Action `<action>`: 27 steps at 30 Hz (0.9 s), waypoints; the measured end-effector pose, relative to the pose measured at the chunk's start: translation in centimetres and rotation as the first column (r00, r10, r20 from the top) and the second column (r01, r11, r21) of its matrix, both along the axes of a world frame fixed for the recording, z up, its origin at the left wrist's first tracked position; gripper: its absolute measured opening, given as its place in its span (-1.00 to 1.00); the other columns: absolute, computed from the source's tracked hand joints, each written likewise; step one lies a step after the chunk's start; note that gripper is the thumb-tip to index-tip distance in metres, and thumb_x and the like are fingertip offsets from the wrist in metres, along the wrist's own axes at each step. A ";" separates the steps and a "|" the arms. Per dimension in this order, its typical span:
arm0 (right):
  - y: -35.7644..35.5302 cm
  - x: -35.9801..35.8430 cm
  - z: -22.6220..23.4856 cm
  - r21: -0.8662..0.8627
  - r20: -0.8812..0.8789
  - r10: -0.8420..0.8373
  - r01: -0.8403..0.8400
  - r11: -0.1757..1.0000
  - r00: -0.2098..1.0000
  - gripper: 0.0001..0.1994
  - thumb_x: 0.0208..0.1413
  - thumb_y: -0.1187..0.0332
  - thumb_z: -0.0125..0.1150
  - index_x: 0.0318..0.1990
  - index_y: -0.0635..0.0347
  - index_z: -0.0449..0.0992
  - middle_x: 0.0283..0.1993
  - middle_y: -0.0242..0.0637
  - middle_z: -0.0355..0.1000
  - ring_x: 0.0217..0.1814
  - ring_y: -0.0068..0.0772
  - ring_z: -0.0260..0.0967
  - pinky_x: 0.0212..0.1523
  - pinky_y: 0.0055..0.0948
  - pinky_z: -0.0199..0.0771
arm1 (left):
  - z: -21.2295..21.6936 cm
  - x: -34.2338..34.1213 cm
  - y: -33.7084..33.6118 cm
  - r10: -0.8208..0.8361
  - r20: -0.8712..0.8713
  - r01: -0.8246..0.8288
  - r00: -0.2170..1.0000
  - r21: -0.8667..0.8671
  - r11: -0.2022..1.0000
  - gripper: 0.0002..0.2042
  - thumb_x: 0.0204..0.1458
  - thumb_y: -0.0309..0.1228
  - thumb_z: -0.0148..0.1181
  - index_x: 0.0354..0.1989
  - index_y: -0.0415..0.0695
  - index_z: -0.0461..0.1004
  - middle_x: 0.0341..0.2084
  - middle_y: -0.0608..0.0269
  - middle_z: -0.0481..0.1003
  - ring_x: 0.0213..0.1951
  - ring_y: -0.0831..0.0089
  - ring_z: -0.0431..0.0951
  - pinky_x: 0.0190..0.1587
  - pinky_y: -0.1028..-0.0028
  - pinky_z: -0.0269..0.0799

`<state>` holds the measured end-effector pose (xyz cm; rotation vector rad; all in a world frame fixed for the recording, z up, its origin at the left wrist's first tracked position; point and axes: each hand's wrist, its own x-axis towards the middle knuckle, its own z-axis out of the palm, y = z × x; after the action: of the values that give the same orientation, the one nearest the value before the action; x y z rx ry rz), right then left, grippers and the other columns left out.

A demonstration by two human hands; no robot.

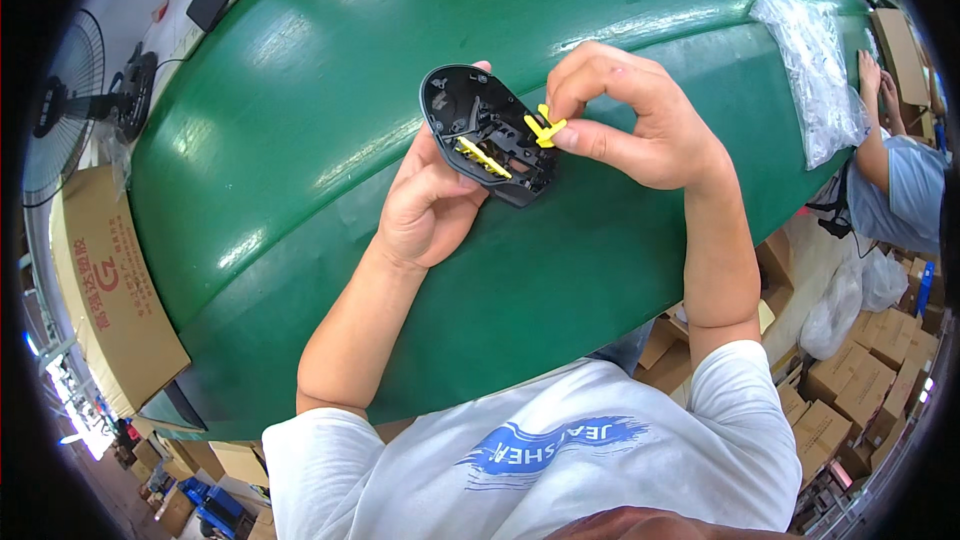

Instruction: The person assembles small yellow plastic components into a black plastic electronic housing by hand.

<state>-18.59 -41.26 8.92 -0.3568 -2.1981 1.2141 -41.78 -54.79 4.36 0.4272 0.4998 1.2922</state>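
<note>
Pinching a yellow clip (544,127) between fingertips, the right hand (630,125) holds it at the black shell (487,134) gripped by the left hand (430,205); one yellow strip (483,157) already seated, clip not yet.

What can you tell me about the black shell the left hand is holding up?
The black shell is an oval, dished piece of what looks like moulded plastic, its hollow inner side facing the camera. Ribs, posts and small cut-outs show inside, with a yellow strip seated along its lower part. The left hand holds it tilted above the green belt, cupping it from below. The right hand pinches a small yellow clip against its right edge.
</note>
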 end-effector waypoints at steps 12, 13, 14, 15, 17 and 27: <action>-0.5 -0.8 -1.0 -0.040 -0.109 -0.067 0.063 0.997 0.992 -0.88 0.28 0.45 0.40 -0.17 0.29 0.59 -0.13 -0.23 0.64 -0.22 -0.40 0.53 -0.16 -0.37 0.55 | 0.2 0.2 -0.1 0.047 0.015 -0.047 0.999 0.037 0.998 0.05 -0.13 -0.67 0.31 0.68 -0.02 0.03 0.36 0.09 0.45 0.37 0.10 0.54 0.48 0.04 0.43; -0.5 -0.7 -0.9 -0.062 -0.104 -0.083 0.077 0.995 0.991 -0.88 0.30 0.44 0.40 -0.17 0.29 0.59 -0.15 -0.23 0.64 -0.23 -0.40 0.54 -0.17 -0.37 0.56 | 0.1 0.2 -0.2 0.059 -0.006 -0.058 0.998 0.038 0.998 0.06 -0.13 -0.67 0.33 0.67 -0.03 0.03 0.37 0.09 0.45 0.38 0.08 0.53 0.48 0.04 0.43; -0.4 -0.5 -0.8 -0.063 -0.104 -0.084 0.078 0.995 0.991 -0.88 0.30 0.44 0.40 -0.17 0.29 0.59 -0.15 -0.23 0.64 -0.23 -0.40 0.54 -0.17 -0.37 0.56 | 0.1 0.3 -0.2 0.071 -0.028 -0.070 0.997 0.039 0.997 0.06 -0.13 -0.68 0.35 0.67 -0.03 0.03 0.38 0.09 0.44 0.40 0.07 0.51 0.48 0.03 0.44; -0.4 -0.3 -0.8 -0.061 -0.097 -0.100 0.095 0.994 0.990 -0.87 0.30 0.43 0.41 -0.17 0.30 0.59 -0.16 -0.22 0.65 -0.23 -0.40 0.55 -0.17 -0.38 0.56 | 0.2 0.6 0.1 0.078 0.005 -0.078 0.997 0.074 0.994 0.05 -0.08 -0.72 0.35 0.67 -0.01 0.02 0.39 0.07 0.42 0.44 0.04 0.46 0.49 0.02 0.44; -0.3 -0.3 -0.7 0.004 -0.078 -0.145 0.146 0.989 0.986 -0.82 0.26 0.38 0.51 -0.18 0.28 0.63 -0.20 -0.26 0.65 -0.25 -0.43 0.58 -0.21 -0.41 0.58 | 0.2 1.0 -0.1 0.115 -0.033 -0.111 0.993 0.105 0.988 0.02 -0.05 -0.74 0.34 0.65 0.00 0.03 0.40 0.06 0.40 0.47 0.02 0.43 0.49 0.01 0.44; -1.3 -0.8 0.2 0.233 0.004 -0.162 0.156 0.960 0.987 -0.81 0.12 0.45 0.58 -0.11 0.15 0.77 -0.19 -0.26 0.70 -0.21 -0.27 0.70 -0.19 -0.35 0.71 | -1.3 2.5 -0.5 0.323 -0.275 -0.237 0.906 0.304 0.923 -0.04 -0.02 -0.74 0.49 0.52 0.04 0.05 0.41 0.10 0.31 0.52 -0.01 0.33 0.50 0.00 0.42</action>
<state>-19.37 -42.61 9.08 -0.4424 -2.2531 0.8603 -39.31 -55.29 3.11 0.8224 0.6838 1.5896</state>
